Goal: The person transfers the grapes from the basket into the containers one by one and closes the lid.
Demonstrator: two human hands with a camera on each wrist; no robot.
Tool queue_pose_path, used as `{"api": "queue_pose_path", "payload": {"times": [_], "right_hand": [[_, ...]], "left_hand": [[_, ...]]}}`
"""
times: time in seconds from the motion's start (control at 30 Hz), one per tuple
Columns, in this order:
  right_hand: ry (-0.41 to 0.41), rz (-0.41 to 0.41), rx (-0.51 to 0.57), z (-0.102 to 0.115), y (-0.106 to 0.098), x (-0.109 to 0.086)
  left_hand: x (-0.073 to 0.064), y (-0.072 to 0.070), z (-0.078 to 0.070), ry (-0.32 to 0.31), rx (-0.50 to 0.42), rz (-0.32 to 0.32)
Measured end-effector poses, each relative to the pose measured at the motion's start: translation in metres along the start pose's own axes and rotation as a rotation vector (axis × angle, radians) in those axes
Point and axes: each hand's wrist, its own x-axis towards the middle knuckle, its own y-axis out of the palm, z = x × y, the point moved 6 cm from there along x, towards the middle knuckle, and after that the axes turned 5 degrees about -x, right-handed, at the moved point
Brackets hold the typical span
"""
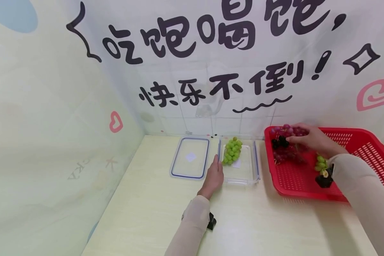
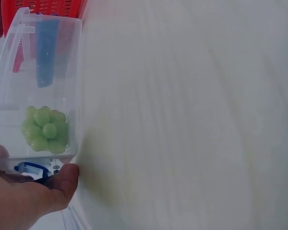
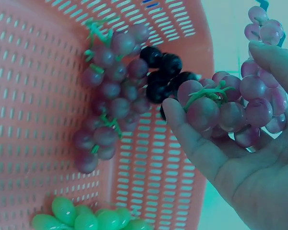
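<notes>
A clear plastic container (image 1: 241, 181) holds a bunch of green grapes (image 1: 232, 151) near its back left. Along the container's left wall lies my left hand (image 1: 213, 177), fingers extended against the side; in the left wrist view its thumb (image 2: 67, 179) is at the container's lower edge. My right hand (image 1: 312, 138) grips a bunch of purple grapes (image 3: 252, 86) between thumb and fingers, over the far left part of a red basket (image 1: 307, 195). Below it in the basket are black grapes (image 3: 170, 64) and another bunch of reddish-purple grapes (image 3: 110, 103).
Left of the container lies a clear lid (image 1: 184, 167) with a blue seal. More green grapes (image 1: 321, 164) are in the basket near the right wrist. A printed wall sheet (image 1: 185, 99) stands behind the pale table (image 1: 153, 206).
</notes>
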Motion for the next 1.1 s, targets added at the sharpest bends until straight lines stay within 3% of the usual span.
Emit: {"api": "queue_pose_path", "payload": {"times": [0.43, 0.77, 1.1], "right_hand": [[-0.013, -0.064, -0.003, 0.042, 0.004, 0.001], [-0.029, -0.061, 0.019, 0.074, 0.029, 0.009], [-0.063, 0.026, 0.12, 0.09, 0.056, 0.016]], "left_hand": [[0.004, 0.0, 0.0, -0.003, 0.021, 0.016], [0.002, -0.003, 0.003, -0.025, 0.017, 0.009], [0.001, -0.005, 0.0, -0.019, 0.015, -0.008]]}}
